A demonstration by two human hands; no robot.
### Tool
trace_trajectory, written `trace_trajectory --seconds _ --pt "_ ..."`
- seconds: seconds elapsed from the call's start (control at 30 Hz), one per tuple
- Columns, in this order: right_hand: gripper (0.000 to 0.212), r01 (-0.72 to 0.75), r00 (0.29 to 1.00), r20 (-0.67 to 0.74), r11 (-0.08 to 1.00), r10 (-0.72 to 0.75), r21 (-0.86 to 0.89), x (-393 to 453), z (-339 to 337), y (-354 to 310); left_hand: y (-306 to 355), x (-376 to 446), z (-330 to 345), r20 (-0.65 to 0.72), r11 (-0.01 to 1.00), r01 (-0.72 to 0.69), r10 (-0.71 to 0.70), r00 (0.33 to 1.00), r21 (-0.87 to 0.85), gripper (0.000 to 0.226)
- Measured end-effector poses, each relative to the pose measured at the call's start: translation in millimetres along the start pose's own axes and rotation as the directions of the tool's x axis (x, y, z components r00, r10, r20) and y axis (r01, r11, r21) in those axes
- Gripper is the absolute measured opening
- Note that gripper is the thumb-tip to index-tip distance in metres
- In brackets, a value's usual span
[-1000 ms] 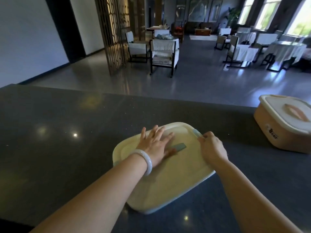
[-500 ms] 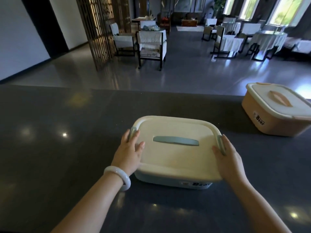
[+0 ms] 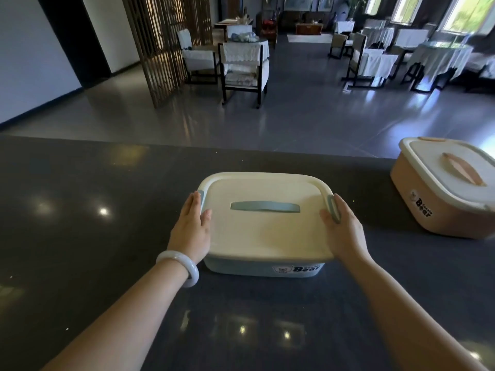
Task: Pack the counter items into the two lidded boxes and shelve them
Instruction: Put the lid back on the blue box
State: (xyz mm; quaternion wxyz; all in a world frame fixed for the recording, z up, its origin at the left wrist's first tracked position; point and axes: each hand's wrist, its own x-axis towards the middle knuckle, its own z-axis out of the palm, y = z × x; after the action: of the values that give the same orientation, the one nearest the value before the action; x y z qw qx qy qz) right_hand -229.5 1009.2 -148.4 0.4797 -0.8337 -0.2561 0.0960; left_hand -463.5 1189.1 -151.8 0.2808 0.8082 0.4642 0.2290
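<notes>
A: Blue box (image 3: 263,267) with cream lid (image 3: 263,226), centre of dark counter (image 3: 80,236), near edge; lid seated flat, blue handle (image 3: 265,206) lying across its top

B: Left hand (image 3: 191,231) against left end, fingers straight beside left latch (image 3: 201,200), thumb resting on lid edge; nothing curled round. Right hand (image 3: 344,231) mirrored at right end, fingers extended past right latch (image 3: 334,212), thumb on lid. Latches engaged or not: cannot tell

A: Step judged in hand: closing and securing lid before shelving. Recommended: press both ends evenly, then check each latch in turn; uneven pressure likely to lift opposite corner

B: For lifting: palms under rim at both ends, or one grip on handle only once latches hold; otherwise risk of lid parting from base

A: Pink box (image 3: 439,210) far right on same counter, well apart, lid on, partly cut by frame edge. White bangle (image 3: 182,266) on left wrist, clear of box. Shelf not in view

B: Beyond counter: floor, chairs (image 3: 245,68) and cloth-covered tables (image 3: 439,57), far off
</notes>
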Motion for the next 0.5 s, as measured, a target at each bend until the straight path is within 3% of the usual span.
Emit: trace_trajectory --seconds 0.5 --pt "0.046 -0.011 1.0 0.018 0.998 0.012 -0.061 127 36 -14 24 137 31 0.031 0.998 0.045 -0.046 0.998 0.041 0.054"
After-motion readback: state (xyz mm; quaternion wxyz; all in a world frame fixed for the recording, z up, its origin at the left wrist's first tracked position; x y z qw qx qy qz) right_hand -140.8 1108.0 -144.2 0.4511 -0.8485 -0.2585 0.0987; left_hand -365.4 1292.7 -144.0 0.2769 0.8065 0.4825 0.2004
